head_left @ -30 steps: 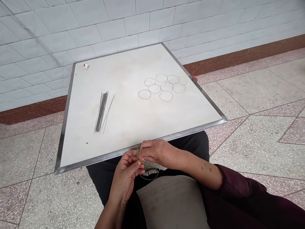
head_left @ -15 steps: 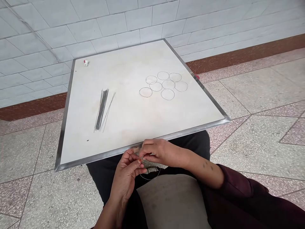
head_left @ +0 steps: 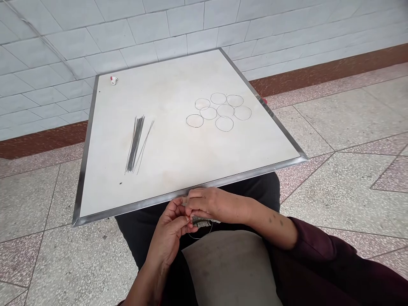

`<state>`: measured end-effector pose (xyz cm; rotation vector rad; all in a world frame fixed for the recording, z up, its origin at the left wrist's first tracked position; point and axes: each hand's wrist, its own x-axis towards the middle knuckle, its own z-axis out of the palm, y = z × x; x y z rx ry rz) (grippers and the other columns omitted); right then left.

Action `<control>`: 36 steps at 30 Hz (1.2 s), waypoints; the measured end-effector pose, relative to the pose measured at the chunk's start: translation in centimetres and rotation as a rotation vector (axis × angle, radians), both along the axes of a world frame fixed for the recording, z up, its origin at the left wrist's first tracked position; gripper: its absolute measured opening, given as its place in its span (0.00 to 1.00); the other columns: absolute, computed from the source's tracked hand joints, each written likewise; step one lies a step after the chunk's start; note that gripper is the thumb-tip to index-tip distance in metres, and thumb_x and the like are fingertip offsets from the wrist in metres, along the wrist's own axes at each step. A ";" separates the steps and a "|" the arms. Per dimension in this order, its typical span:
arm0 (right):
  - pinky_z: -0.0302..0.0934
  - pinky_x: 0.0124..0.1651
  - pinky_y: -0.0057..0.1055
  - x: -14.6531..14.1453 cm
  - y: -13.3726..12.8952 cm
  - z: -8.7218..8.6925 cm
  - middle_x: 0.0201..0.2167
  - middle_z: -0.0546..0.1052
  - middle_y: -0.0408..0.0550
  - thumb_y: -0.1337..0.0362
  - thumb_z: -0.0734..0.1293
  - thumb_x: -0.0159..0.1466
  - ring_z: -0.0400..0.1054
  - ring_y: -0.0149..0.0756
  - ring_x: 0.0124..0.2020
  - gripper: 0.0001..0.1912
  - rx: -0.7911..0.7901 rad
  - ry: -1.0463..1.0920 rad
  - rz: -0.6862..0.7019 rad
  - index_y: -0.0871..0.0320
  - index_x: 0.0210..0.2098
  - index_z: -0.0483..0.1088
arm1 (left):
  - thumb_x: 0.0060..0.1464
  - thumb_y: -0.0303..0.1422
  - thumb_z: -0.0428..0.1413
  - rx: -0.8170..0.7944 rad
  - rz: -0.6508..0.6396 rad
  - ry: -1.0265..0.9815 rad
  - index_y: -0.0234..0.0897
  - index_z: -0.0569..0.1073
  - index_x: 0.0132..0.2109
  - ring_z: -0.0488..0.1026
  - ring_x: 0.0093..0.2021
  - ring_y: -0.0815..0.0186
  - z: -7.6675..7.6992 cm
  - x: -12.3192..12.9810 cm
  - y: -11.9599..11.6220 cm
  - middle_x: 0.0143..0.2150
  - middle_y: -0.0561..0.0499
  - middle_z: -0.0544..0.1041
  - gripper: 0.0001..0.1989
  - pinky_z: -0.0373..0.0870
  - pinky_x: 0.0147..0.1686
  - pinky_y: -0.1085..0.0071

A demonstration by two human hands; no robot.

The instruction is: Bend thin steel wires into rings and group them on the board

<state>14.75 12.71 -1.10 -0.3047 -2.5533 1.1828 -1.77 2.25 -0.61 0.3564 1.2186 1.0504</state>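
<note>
Just below the table's near edge, my two hands meet over my lap. A thin wire ring hangs under them, its lower curve showing. My left hand is closed, thumb and fingertips pinching the wire. From the right, my right hand pinches the same wire, its fingertips touching those of the left. The wire's ends are hidden among the fingers. On the table lie a bundle of straight wires, a few loose wires beside it, and a cluster of several finished wire rings.
The white table has a metal edge strip close in front of my hands. A small white and red object sits at its far left corner. Behind stands a tiled wall. My legs are under the table.
My right hand has shifted slightly, its fingertips closing in more over the left's at the wire. The view has tilted a little. The wires and rings on the table lie as before.
</note>
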 end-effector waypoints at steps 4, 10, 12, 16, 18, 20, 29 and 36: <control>0.61 0.37 0.26 0.1 0.0 0.1 0.38 0.71 0.46 0.67 0.62 0.71 0.66 0.30 0.35 0.06 0.038 -0.020 0.029 0.59 0.40 0.71 | 0.48 0.27 0.64 0.005 -0.024 -0.005 0.38 0.77 0.46 0.69 0.28 0.70 0.1 0.0 -0.1 0.32 0.53 0.73 0.16 0.76 0.33 0.67; 0.60 0.36 0.25 0.2 0.2 0.1 0.38 0.71 0.46 0.68 0.62 0.71 0.65 0.30 0.35 0.05 0.024 -0.033 0.070 0.60 0.41 0.71 | 0.49 0.30 0.66 0.040 -0.114 -0.018 0.39 0.78 0.48 0.72 0.31 0.66 -0.1 -0.5 -0.1 0.35 0.50 0.75 0.17 0.77 0.37 0.62; 0.60 0.37 0.25 0.3 0.2 0.1 0.39 0.72 0.46 0.66 0.62 0.71 0.66 0.30 0.36 0.06 0.013 -0.026 0.082 0.59 0.42 0.71 | 0.48 0.32 0.68 0.053 -0.159 -0.001 0.39 0.78 0.49 0.73 0.31 0.65 -0.3 -0.8 0.0 0.35 0.49 0.76 0.19 0.77 0.36 0.63; 0.62 0.39 0.24 0.3 0.4 0.0 0.41 0.73 0.45 0.65 0.63 0.71 0.68 0.29 0.38 0.06 -0.060 -0.006 0.030 0.57 0.44 0.72 | 0.47 0.33 0.69 0.033 -0.133 0.031 0.39 0.78 0.49 0.74 0.30 0.65 -0.5 -1.1 -0.1 0.32 0.51 0.76 0.21 0.75 0.34 0.65; 0.62 0.40 0.24 0.4 0.5 0.0 0.42 0.73 0.46 0.65 0.64 0.71 0.69 0.29 0.39 0.05 -0.065 0.006 0.004 0.57 0.44 0.72 | 0.47 0.33 0.69 0.021 -0.087 0.044 0.39 0.78 0.49 0.74 0.29 0.66 -0.3 -1.1 -0.2 0.30 0.53 0.74 0.20 0.75 0.34 0.66; 0.62 0.40 0.25 0.5 0.6 -0.1 0.42 0.73 0.46 0.66 0.64 0.70 0.69 0.30 0.39 0.05 -0.045 0.019 -0.011 0.57 0.44 0.72 | 0.48 0.32 0.68 0.019 -0.061 0.051 0.40 0.77 0.49 0.74 0.28 0.66 0.0 -0.9 -0.2 0.29 0.55 0.73 0.19 0.75 0.34 0.66; 0.62 0.39 0.23 0.5 0.4 -0.1 0.38 0.72 0.44 0.67 0.62 0.71 0.68 0.29 0.39 0.09 -0.089 0.051 0.014 0.57 0.41 0.75 | 0.49 0.29 0.66 0.017 -0.035 -0.008 0.38 0.75 0.53 0.73 0.29 0.67 0.3 -0.8 -0.4 0.30 0.55 0.72 0.22 0.75 0.35 0.66; 0.61 0.40 0.24 0.2 0.4 0.0 0.39 0.74 0.43 0.70 0.64 0.69 0.68 0.30 0.40 0.08 -0.003 0.061 0.044 0.55 0.43 0.75 | 0.51 0.27 0.64 0.052 -0.058 -0.023 0.37 0.76 0.51 0.72 0.28 0.68 0.1 -0.6 -0.4 0.28 0.55 0.73 0.19 0.72 0.33 0.69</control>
